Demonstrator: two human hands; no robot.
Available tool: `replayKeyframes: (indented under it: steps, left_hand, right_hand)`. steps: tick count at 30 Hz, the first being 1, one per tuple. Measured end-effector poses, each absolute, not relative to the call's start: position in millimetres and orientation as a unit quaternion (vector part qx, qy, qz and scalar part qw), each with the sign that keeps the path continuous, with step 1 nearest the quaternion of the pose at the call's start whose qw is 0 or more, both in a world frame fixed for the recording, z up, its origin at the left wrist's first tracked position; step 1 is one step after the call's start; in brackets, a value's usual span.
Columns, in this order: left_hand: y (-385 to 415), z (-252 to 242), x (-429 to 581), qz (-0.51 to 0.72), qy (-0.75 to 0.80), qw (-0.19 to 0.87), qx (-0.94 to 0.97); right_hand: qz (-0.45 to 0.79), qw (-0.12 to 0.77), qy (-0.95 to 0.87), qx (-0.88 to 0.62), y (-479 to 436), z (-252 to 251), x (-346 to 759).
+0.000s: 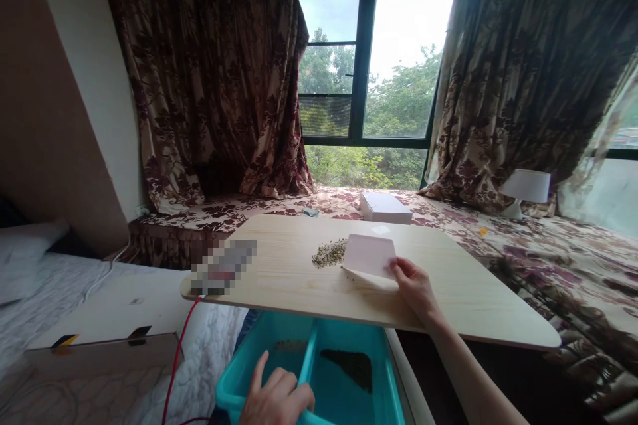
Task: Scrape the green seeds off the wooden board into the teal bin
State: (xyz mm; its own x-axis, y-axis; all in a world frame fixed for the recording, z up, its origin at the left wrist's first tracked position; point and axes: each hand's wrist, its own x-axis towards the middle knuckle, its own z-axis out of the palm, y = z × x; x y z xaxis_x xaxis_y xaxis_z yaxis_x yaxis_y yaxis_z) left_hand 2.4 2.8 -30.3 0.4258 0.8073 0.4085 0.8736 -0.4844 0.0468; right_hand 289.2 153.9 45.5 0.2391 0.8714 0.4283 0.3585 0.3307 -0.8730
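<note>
Pinching a card (369, 254) in your right hand (413, 284), left hand (279, 397) unclenched, you have grains (355, 369) in the bin (391, 382), others (326, 254) left toward the table's (473, 285) far edge.

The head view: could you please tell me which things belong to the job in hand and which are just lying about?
Likely in use:
- white card, held
- small grains
- wooden board
- teal bin

Likely lying about:
- lamp
- white box near the window
- box on the bed

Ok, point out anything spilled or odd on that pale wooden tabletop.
A few small dark grains look stray: they lie by the near edge of the thin white rectangular card in the right hand, apart from the loose greenish-brown heap.
</note>
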Motion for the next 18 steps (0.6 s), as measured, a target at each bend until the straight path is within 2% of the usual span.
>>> replayKeyframes:
  steps: [5, 10, 14, 18]
  left_hand:
    - [5, -22, -4, -0.178, -0.512, 0.049, -0.839]
    - [3, -7, -7, -0.159, -0.506, -0.034, -0.847]
    - [1, 1, -7, -0.16, -0.519, -0.05, -0.838]
    - [0, 1, -9, -0.168, -0.508, -0.091, -0.84]
  right_hand:
    - [0.251, 0.554, -0.586, -0.536, 141, 45, 294]
    - [0.298, 0.535, -0.591, -0.525, 125, 45, 293]
    - [0.346, 0.51, -0.589, -0.522, 108, 50, 290]
    - [0.356, 0.522, -0.58, -0.514, 105, 56, 289]
